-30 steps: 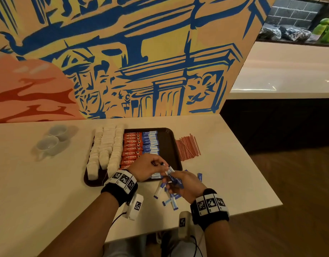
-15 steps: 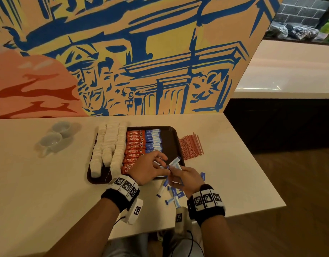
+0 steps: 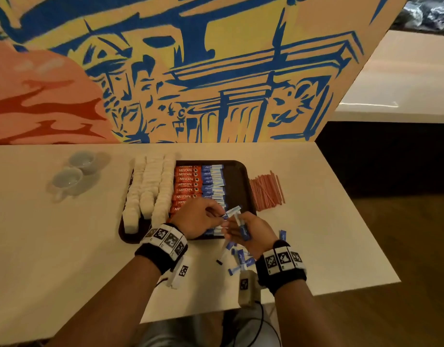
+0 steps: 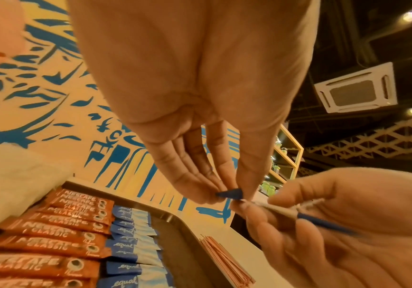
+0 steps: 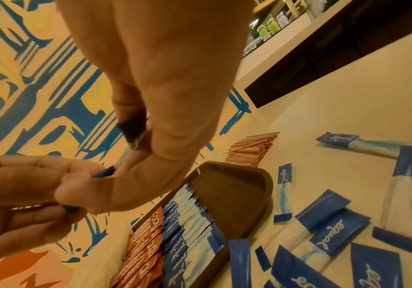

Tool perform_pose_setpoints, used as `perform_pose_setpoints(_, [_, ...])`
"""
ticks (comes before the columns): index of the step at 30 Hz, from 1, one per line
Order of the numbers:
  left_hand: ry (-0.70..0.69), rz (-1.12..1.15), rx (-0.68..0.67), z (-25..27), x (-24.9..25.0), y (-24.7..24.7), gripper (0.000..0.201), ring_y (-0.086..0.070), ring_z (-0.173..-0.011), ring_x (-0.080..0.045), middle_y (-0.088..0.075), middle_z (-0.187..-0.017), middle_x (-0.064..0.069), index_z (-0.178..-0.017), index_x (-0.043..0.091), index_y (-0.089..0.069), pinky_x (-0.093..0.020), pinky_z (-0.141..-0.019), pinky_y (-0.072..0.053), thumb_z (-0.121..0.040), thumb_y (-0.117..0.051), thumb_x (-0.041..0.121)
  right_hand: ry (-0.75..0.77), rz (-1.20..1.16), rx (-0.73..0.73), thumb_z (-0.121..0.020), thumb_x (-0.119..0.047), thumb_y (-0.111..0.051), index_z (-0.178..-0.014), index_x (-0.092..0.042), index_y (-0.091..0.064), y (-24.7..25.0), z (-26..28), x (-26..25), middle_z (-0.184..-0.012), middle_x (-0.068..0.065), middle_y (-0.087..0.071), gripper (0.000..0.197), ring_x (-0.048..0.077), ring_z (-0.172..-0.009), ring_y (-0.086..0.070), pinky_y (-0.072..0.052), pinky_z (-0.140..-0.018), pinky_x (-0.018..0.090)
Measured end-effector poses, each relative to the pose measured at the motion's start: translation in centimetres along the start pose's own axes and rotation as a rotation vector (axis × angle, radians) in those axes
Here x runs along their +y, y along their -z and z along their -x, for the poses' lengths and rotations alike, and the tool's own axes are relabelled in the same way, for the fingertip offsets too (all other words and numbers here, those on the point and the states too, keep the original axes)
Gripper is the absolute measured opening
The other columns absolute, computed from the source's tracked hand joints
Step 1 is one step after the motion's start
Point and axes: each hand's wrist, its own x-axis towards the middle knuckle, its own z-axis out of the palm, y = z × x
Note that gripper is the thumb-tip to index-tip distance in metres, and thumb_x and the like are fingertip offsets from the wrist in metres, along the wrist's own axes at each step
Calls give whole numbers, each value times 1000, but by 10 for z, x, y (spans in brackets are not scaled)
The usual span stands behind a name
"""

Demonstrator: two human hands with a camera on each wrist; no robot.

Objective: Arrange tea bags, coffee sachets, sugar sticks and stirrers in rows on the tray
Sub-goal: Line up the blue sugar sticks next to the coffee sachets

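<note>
Nearest, loose sugar sticks (image 3: 241, 259) lie scattered on the bench (image 3: 328, 234). Just beyond, over the near rim of the tray (image 3: 241, 171), the left hand (image 3: 198, 216) pinches one sugar stick (image 3: 233, 212) by its blue end, and the right hand (image 3: 251, 234) has its grip clamped on another stick. Farther on, tea bags (image 3: 150, 186), coffee sachets (image 3: 187, 186) and a sugar row (image 3: 213, 184) fill the tray. The stirrers (image 3: 266, 191) wait beside it. Risk: a thin end pinch may slip, dropping the stick askew across the row.
</note>
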Motion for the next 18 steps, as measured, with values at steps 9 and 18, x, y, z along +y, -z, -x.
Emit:
perform_pose_setpoints(9, [125,-212,91,-41,-43,7,13,-66,-85,-7,-70,-91,13,-90,29,-70,-35,-83,-58,-83,-79,23,83,404,244,-95,-23,-70,-114,-6,-74,30,-38,-23,-74,4,-63,26,18,-63,-60,-46,-52,29])
perform_pose_setpoints(18, [138,-413,-111,-53,-51,-18,9,-65,-96,-13,-69,-104,8,-95,31,-71,-31,-87,-54,-88,-74,25,-48,400,103,-91,14,-60,-94,2,-74,22,-79,-58,-106,10,-70,19,25,-101,-65,-54,-97,37])
